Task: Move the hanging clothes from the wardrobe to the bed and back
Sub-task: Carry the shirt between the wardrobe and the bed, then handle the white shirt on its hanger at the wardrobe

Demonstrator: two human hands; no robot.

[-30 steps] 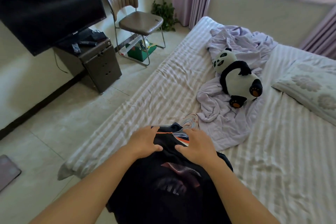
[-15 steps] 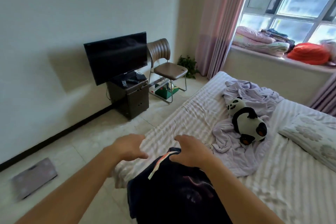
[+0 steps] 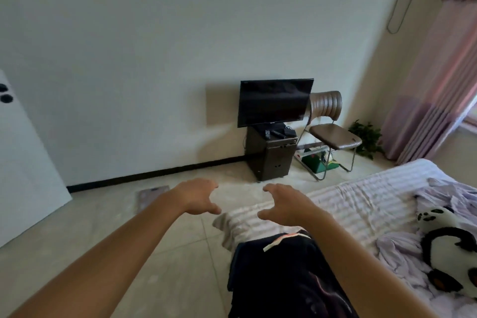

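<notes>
- The bed point(image 3: 361, 196), in striped sheets, fills the near right; the dark clothes point(image 3: 284, 273) lie heaped on its near corner, draping over the edge toward the floor.
- Left hand point(image 3: 197, 196) and right hand point(image 3: 285, 205) hover above the floor and bed corner, just beyond the clothes, fingers spread and loosely curved, holding nothing.
- This looks like the moment between the drop-off and the return trip. To do it well, I would gather the clothes by their hangers, though no hangers show here, and lift the bundle whole so nothing slips off the edge.
- The wardrobe is not in view.
- The television point(image 3: 275, 102) at the far wall shows no readable brand, and the pale strip on the clothes carries no legible writing.
</notes>
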